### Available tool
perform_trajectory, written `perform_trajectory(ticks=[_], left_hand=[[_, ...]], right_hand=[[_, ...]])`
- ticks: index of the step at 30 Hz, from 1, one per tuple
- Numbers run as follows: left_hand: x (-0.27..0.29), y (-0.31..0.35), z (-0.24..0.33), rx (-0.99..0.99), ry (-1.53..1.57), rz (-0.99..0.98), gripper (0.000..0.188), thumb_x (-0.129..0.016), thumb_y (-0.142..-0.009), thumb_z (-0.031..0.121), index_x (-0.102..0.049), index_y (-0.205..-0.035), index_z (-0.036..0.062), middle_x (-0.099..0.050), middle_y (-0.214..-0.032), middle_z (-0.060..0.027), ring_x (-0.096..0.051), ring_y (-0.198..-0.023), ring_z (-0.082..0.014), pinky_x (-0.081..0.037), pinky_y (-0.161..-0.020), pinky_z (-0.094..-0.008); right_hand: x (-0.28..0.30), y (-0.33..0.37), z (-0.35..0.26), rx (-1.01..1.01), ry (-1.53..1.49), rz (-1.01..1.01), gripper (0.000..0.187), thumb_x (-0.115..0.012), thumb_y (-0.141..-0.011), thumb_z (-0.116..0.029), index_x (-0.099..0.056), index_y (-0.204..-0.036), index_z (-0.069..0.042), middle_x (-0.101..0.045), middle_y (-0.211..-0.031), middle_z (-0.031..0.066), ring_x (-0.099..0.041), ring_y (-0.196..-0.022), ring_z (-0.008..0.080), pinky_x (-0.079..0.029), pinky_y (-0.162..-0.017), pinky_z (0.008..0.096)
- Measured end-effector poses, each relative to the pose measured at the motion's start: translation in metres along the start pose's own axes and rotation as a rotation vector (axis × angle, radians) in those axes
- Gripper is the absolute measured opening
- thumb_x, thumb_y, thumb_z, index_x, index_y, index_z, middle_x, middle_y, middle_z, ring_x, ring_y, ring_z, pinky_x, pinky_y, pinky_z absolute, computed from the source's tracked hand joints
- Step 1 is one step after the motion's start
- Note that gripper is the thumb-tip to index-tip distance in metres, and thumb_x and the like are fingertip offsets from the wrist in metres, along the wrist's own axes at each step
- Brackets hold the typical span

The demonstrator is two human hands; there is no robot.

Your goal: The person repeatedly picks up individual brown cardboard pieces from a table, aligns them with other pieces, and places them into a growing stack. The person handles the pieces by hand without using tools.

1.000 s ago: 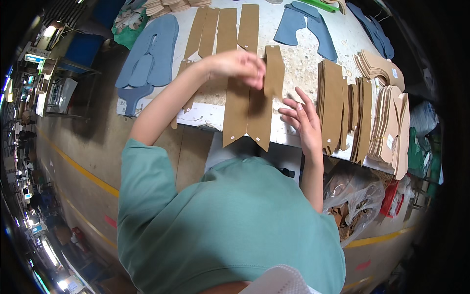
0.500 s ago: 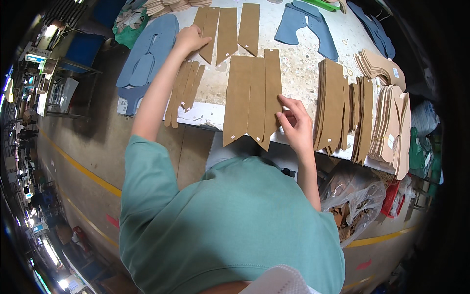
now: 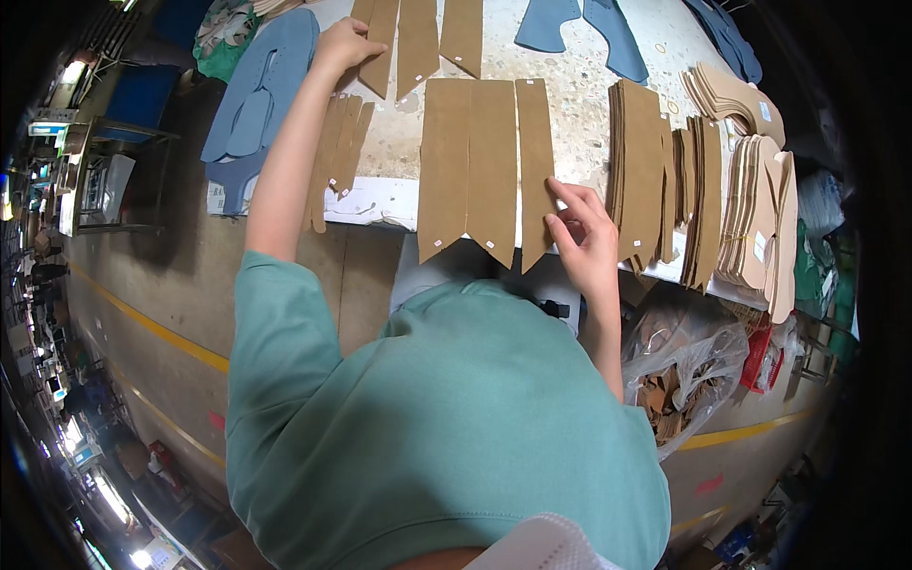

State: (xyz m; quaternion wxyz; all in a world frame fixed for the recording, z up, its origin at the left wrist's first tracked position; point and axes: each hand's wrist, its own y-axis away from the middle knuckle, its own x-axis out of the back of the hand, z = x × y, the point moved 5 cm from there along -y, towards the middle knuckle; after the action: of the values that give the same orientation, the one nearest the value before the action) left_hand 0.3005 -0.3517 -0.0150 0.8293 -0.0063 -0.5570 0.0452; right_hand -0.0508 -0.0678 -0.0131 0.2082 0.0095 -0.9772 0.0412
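On the table in front of me lie two wide brown leather-like panels (image 3: 445, 161) side by side, their notched lower ends past the table edge. Right of them is a narrower brown strip (image 3: 535, 161) with a slanted end, a gap between. The index finger and thumb of my right hand (image 3: 589, 237) touch its right edge, fingers apart. At the far left my left hand (image 3: 344, 46) bends its fingers over a brown strip (image 3: 378, 71), seemingly gripping it; its fingertips are partly hidden. Beside that strip lie two more brown pieces (image 3: 416, 47). Small white labels mark the lower ends.
Blue cut pieces (image 3: 271, 90) lie left, another blue piece (image 3: 613, 38) at the back. Stacks of brown pieces (image 3: 636, 171) and beige pieces (image 3: 755, 218) line the right. Thin brown strips (image 3: 342, 142) lie beside my left forearm. A clear bag of scraps (image 3: 679, 389) sits below the table.
The view has shifted, so the table sits higher in it. The narrow strip has moved right with my right hand, opening a gap from the wide panels. My left hand stays on its strip.
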Motion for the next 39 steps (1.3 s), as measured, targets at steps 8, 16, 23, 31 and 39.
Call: perform_trajectory(ticks=[8, 16, 23, 31, 39], left_hand=[[0.008, 0.010, 0.007, -0.022, 0.486, -0.230, 0.031, -0.067, -0.086, 0.016, -0.068, -0.116, 0.0083, -0.068, -0.084, 0.0030, -0.060, -0.074, -0.0080, -0.050, -0.075, -0.0228], [0.054, -0.001, 0.043, -0.182, 1.095, -0.175, 0.026, -0.062, -0.092, 0.005, -0.067, -0.118, 0.0018, -0.070, -0.101, -0.0040, -0.065, -0.085, -0.0097, -0.053, -0.077, -0.0219], [0.073, 0.061, 0.141, -0.280, 1.351, -0.167, 0.031, -0.062, -0.093, 0.008, -0.063, -0.123, 0.0007, -0.068, -0.112, -0.0073, -0.067, -0.097, -0.0127, -0.054, -0.081, -0.0230], [-0.018, 0.239, 0.175, -0.336, 0.994, -0.398, 0.051, -0.067, -0.092, 0.019, -0.051, -0.138, 0.0034, -0.057, -0.123, -0.0091, -0.064, -0.103, -0.0180, -0.052, -0.091, -0.0322], [-0.054, 0.277, 0.163, -0.572, 0.075, -0.132, 0.070, -0.053, -0.097, 0.044, -0.030, -0.153, 0.0081, -0.023, -0.161, -0.0094, -0.018, -0.149, -0.0352, -0.013, -0.118, -0.0576]], right_hand=[[-0.007, 0.004, -0.008, 0.007, 0.047, -0.007, 0.047, -0.064, -0.083, 0.005, -0.063, -0.129, -0.006, -0.061, -0.111, 0.0073, -0.058, -0.078, 0.0099, -0.051, -0.069, 0.0243], [-0.002, 0.004, -0.024, 0.123, 0.157, 0.157, 0.040, -0.069, -0.084, 0.000, -0.065, -0.124, -0.005, -0.056, -0.102, 0.0097, -0.060, -0.077, 0.0157, -0.054, -0.065, 0.0274], [0.024, 0.002, -0.023, 0.085, -0.066, 0.214, 0.035, -0.062, -0.092, -0.001, -0.065, -0.126, -0.006, -0.060, -0.108, 0.0083, -0.064, -0.093, 0.0155, -0.055, -0.077, 0.0272], [0.019, -0.001, -0.001, -0.042, -0.282, 0.152, 0.036, -0.049, -0.102, -0.015, -0.055, -0.137, -0.006, -0.063, -0.119, 0.0113, -0.062, -0.105, 0.0150, -0.049, -0.093, 0.0282], [0.007, -0.015, -0.009, -0.022, 0.059, 0.181, 0.037, -0.056, -0.090, 0.001, -0.060, -0.127, -0.002, -0.062, -0.115, 0.0161, -0.065, -0.101, 0.0296, -0.051, -0.088, 0.0372]])
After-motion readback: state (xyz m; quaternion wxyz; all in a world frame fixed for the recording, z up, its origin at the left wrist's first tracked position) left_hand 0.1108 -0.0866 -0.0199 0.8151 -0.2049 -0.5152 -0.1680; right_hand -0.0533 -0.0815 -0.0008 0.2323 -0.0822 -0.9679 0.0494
